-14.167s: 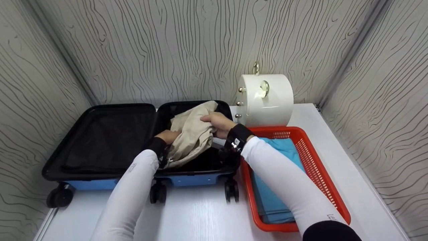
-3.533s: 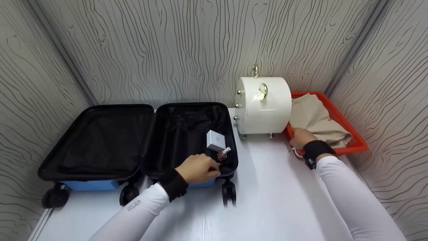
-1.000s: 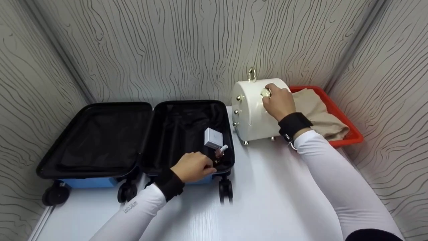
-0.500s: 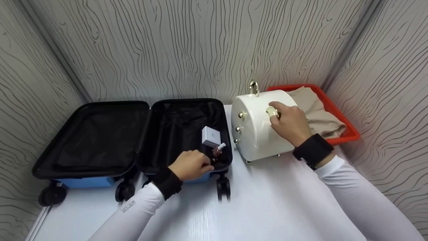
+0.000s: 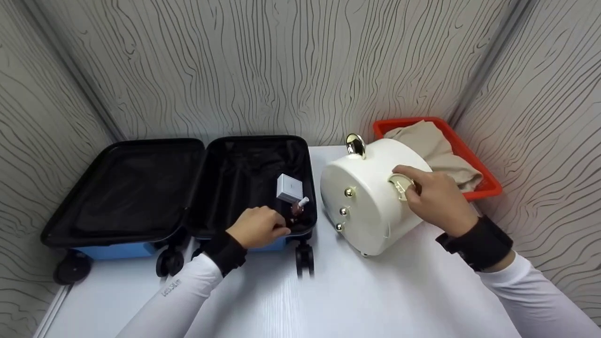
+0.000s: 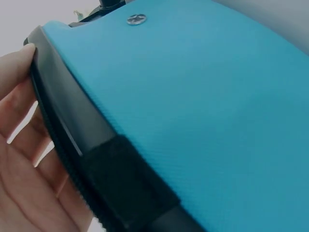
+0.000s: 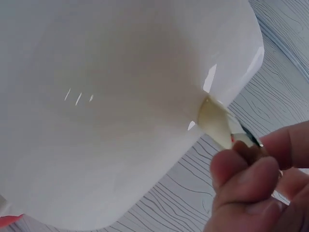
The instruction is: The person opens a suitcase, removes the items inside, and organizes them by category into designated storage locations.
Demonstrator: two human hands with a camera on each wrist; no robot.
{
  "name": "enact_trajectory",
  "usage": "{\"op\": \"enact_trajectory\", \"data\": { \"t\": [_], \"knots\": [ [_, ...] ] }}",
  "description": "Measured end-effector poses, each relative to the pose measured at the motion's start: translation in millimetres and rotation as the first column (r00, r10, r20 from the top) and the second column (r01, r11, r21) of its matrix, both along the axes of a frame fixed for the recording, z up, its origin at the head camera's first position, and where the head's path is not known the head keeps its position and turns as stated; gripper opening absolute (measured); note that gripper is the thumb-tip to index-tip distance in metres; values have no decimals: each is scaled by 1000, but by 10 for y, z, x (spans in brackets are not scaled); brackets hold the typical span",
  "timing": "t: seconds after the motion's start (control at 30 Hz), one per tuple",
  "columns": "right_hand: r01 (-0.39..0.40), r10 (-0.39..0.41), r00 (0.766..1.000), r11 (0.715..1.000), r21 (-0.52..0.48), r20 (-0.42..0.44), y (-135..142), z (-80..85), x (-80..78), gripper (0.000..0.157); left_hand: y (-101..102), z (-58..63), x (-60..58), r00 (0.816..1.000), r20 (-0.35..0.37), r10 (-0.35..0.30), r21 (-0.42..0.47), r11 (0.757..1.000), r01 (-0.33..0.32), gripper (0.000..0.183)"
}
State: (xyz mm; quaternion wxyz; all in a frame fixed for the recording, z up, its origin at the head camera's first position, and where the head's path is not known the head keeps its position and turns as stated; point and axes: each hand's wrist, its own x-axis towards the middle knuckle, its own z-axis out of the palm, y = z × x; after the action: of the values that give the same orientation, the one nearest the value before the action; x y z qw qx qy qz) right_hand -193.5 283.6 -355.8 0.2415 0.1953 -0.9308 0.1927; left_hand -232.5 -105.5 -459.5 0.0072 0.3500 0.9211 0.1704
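My right hand (image 5: 439, 197) pinches a gold ring handle (image 5: 401, 185) on the side of a glossy white cylindrical case (image 5: 375, 173). Another gold handle (image 5: 355, 144) sticks up from the case, and gold knobs stud its flat round face. In the right wrist view, fingers and thumb close round the handle (image 7: 217, 123). My left hand (image 5: 258, 227) grips the front rim of an open suitcase (image 5: 244, 164), black inside and blue outside. A white box (image 5: 289, 188) and a small brownish bottle with a white cap (image 5: 298, 206) lie inside, near the left hand.
A red basket (image 5: 488, 180) holding beige cloth (image 5: 434, 148) stands at the back right, partly behind the case. The suitcase's other half (image 5: 136, 188) lies open at left. Patterned walls (image 5: 263, 70) enclose the white table (image 5: 338, 291).
Beige cloth went from the suitcase into the basket, which moved to the back right. Lately my right hand has drawn the white case forward, turning it; the left hand stays at the rim.
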Motion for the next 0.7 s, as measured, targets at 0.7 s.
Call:
{"op": "enact_trajectory", "data": {
  "t": [0.7],
  "knots": [
    [-90,68,987,985,147,147,355,122,93,44,45,-15,12,1000,19,20,16,1000,-20,23]
  ]
}}
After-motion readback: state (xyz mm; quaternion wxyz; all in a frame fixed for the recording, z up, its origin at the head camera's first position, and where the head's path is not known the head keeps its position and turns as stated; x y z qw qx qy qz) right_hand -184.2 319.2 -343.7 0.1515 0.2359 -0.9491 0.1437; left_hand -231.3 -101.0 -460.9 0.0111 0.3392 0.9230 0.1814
